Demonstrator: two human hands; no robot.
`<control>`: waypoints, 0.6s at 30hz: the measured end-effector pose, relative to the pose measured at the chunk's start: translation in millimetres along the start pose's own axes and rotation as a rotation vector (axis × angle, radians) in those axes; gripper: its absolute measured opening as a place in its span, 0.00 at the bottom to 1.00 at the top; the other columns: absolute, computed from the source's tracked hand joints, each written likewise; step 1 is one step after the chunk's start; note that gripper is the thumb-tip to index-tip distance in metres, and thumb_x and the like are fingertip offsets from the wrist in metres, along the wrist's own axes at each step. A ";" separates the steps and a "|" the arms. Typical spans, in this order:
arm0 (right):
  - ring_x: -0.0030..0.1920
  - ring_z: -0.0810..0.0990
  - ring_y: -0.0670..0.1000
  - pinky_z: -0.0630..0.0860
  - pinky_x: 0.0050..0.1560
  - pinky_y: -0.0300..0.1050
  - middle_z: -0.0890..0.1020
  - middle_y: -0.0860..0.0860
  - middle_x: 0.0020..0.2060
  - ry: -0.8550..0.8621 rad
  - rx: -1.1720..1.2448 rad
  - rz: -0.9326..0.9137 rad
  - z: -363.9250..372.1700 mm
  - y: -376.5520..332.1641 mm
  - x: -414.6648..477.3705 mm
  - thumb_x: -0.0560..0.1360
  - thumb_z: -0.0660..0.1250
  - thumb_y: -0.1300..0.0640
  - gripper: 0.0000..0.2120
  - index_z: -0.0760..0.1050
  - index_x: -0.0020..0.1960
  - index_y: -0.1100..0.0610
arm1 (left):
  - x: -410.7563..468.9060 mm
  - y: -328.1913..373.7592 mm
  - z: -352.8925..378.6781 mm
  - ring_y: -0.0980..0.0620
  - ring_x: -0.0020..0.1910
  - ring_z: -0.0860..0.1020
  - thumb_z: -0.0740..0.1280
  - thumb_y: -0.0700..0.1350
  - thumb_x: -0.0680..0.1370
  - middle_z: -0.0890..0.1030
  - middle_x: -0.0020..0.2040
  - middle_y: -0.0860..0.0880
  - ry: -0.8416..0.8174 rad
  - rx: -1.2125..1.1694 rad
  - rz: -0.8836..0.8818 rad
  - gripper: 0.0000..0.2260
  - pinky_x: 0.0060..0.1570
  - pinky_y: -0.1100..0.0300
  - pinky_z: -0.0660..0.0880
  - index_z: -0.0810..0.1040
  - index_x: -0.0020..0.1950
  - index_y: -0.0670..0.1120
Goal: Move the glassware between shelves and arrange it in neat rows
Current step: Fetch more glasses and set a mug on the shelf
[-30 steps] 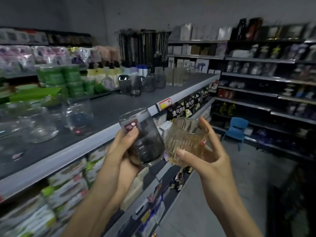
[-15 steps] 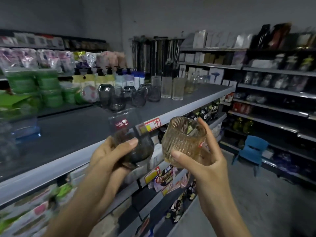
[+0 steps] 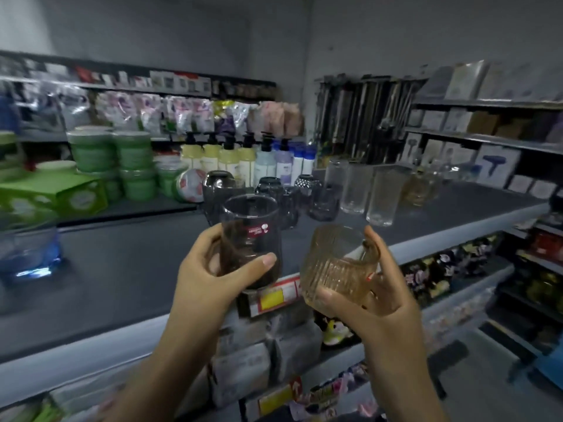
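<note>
My left hand (image 3: 210, 278) grips a smoky dark glass (image 3: 248, 233) with a red sticker, held upright above the front edge of the grey shelf (image 3: 128, 278). My right hand (image 3: 374, 296) holds a ribbed amber glass (image 3: 335, 263), tilted to the left, just right of the dark one. Further back on the shelf stand several dark glasses (image 3: 274, 193), then tall clear tumblers (image 3: 380, 196) and amber glasses (image 3: 422, 185) to their right.
A blue glass bowl (image 3: 29, 254) sits at the shelf's left. Green tubs (image 3: 109, 156), a green box (image 3: 51, 193) and pump bottles (image 3: 237, 159) line the back. A red and yellow price tag (image 3: 274, 296) hangs on the shelf edge. Packed shelves lie below and at the right.
The view has swung left and closer to the shelf. Both hands have risen with their glasses, which now hang over the shelf's front edge, nearer the row of dark glasses.
</note>
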State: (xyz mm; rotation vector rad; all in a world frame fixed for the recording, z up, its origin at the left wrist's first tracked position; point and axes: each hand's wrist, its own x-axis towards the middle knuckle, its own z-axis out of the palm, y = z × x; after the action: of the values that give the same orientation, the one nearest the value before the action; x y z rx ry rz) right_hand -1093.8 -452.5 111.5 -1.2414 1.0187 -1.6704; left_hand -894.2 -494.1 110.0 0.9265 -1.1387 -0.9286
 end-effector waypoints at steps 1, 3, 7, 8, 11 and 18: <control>0.53 0.86 0.44 0.85 0.51 0.44 0.86 0.36 0.54 -0.025 0.018 0.011 -3.6 3.0 9.1 0.54 0.83 0.55 0.46 0.74 0.69 0.32 | 5.1 -1.7 5.6 0.51 0.56 0.85 0.81 0.41 0.67 0.87 0.56 0.50 0.043 0.036 0.012 0.26 0.57 0.52 0.79 0.80 0.64 0.48; 0.54 0.87 0.47 0.85 0.52 0.47 0.87 0.40 0.54 -0.058 0.059 0.034 -10.2 10.3 27.8 0.55 0.82 0.58 0.45 0.74 0.68 0.34 | 14.8 -4.7 16.0 0.53 0.55 0.85 0.82 0.42 0.67 0.87 0.55 0.53 0.107 0.123 0.039 0.25 0.55 0.55 0.80 0.81 0.63 0.50; 0.52 0.87 0.46 0.85 0.50 0.44 0.87 0.40 0.52 -0.107 0.110 0.052 -19.3 21.8 62.3 0.64 0.81 0.68 0.42 0.74 0.68 0.36 | 34.4 -14.3 34.1 0.59 0.53 0.84 0.83 0.47 0.67 0.86 0.54 0.56 0.253 0.314 0.091 0.26 0.54 0.60 0.80 0.81 0.62 0.53; 0.52 0.87 0.46 0.84 0.50 0.44 0.87 0.39 0.52 -0.122 0.117 0.054 -21.2 23.4 69.6 0.65 0.81 0.68 0.42 0.74 0.70 0.37 | 40.0 -17.4 37.5 0.59 0.53 0.84 0.84 0.48 0.66 0.86 0.54 0.56 0.286 0.352 0.098 0.27 0.54 0.60 0.80 0.80 0.62 0.52; 0.53 0.86 0.43 0.83 0.54 0.46 0.87 0.38 0.51 -0.148 0.127 0.060 -29.1 27.7 86.6 0.65 0.82 0.67 0.44 0.72 0.72 0.36 | 57.0 -23.4 47.4 0.66 0.48 0.83 0.84 0.48 0.66 0.85 0.51 0.56 0.363 0.437 0.110 0.27 0.49 0.67 0.80 0.79 0.61 0.51; 0.52 0.87 0.45 0.84 0.53 0.42 0.87 0.37 0.50 -0.209 0.170 0.056 -46.1 22.6 102.2 0.66 0.81 0.67 0.44 0.70 0.74 0.37 | 87.0 -41.5 55.9 0.62 0.50 0.80 0.84 0.50 0.65 0.82 0.50 0.57 0.450 0.568 0.100 0.27 0.51 0.62 0.77 0.77 0.59 0.51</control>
State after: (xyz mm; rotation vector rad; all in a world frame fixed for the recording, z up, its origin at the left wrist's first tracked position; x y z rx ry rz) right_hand -1155.7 -548.5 114.9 -1.2339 0.7625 -1.5154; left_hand -939.4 -595.9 107.9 1.4366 -1.0538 -0.2778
